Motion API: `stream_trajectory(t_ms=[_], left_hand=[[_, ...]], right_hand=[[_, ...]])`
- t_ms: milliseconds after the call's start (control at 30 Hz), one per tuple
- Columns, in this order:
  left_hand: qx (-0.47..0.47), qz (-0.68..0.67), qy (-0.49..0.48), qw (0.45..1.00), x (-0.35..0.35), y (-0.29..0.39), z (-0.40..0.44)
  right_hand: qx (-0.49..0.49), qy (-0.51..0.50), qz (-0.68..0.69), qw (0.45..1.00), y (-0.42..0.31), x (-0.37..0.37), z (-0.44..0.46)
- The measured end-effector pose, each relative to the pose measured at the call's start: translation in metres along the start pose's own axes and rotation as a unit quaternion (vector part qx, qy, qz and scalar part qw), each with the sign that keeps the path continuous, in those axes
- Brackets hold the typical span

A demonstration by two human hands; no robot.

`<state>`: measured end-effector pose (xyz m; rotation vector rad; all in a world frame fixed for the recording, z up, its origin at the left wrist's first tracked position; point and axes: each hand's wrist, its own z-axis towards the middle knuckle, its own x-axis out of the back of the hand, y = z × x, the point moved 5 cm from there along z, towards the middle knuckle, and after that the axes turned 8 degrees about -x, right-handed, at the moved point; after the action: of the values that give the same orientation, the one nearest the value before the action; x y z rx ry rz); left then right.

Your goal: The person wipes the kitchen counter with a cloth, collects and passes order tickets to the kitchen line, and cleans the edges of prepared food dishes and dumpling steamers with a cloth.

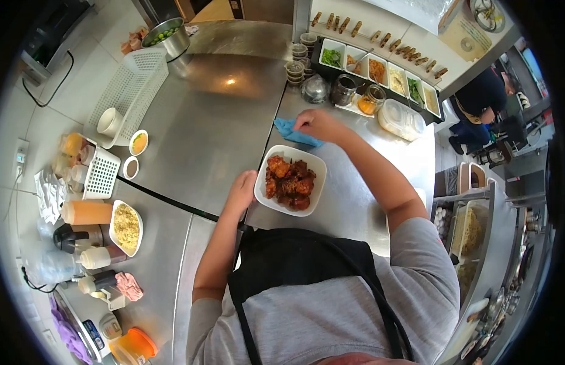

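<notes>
A white square bowl (289, 207) holds glazed, dark red-brown fried chunks of food (288, 182) dotted with small pale seeds. My left hand (240, 192) grips the bowl's left side, its fingers partly hidden by the rim. Beyond the bowl, my right hand (319, 126) is closed, with curled fingers at a crumpled blue cloth (300, 135) on the steel counter. The fingertips appear to pinch the cloth, partly covering it.
Topping containers (378, 70) line the back right, with jars (343, 91) and a lidded plastic tub (401, 120) before them. At left are a white basket (142, 79), small sauce cups (131, 168), a noodle bowl (125, 227) and bottles (88, 213). Another person (482, 103) works at far right.
</notes>
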<state>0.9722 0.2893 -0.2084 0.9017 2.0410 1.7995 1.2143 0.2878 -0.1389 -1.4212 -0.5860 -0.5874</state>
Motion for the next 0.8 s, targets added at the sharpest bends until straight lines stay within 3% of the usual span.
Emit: stream_trajectory(t_ms=[133, 233, 333, 367, 433, 467, 533, 600, 667, 800], left_hand=[[-0.112, 0.126, -0.028, 0.985, -0.009, 0.0, 0.019], [-0.067, 0.211, -0.006, 0.975, -0.009, 0.013, 0.007], [-0.109, 0.214, 0.053, 0.969, -0.014, -0.005, -0.012], [-0.008, 0.133, 0.002, 0.991, -0.018, -0.009, -0.02], [0.191, -0.033, -0.098, 0.976, -0.027, 0.002, -0.043], [0.199, -0.032, -0.116, 0.973, -0.023, 0.005, -0.046], [0.137, 0.009, -0.074, 0.988, -0.008, 0.0, -0.024], [0.06, 0.04, -0.043, 0.996, -0.004, 0.01, 0.003], [-0.038, 0.082, -0.11, 0.99, -0.015, 0.011, 0.036], [-0.109, 0.159, -0.215, 0.957, -0.048, 0.03, 0.051]], right_hand=[[0.026, -0.069, -0.043, 0.996, -0.014, -0.037, -0.002], [0.04, -0.089, -0.058, 0.994, -0.01, -0.043, -0.007], [0.016, -0.126, -0.049, 0.991, 0.004, -0.027, -0.022], [-0.011, -0.139, -0.047, 0.989, 0.008, -0.016, -0.027], [-0.052, -0.126, -0.048, 0.989, 0.021, 0.006, -0.029], [-0.068, -0.102, -0.05, 0.991, 0.028, 0.017, -0.029], [-0.085, -0.06, -0.027, 0.994, 0.025, 0.027, -0.031], [-0.04, -0.046, -0.005, 0.998, 0.011, 0.015, -0.028], [-0.005, -0.057, 0.016, 0.998, -0.006, -0.004, -0.024], [0.028, -0.087, -0.053, 0.994, -0.01, -0.036, -0.022]])
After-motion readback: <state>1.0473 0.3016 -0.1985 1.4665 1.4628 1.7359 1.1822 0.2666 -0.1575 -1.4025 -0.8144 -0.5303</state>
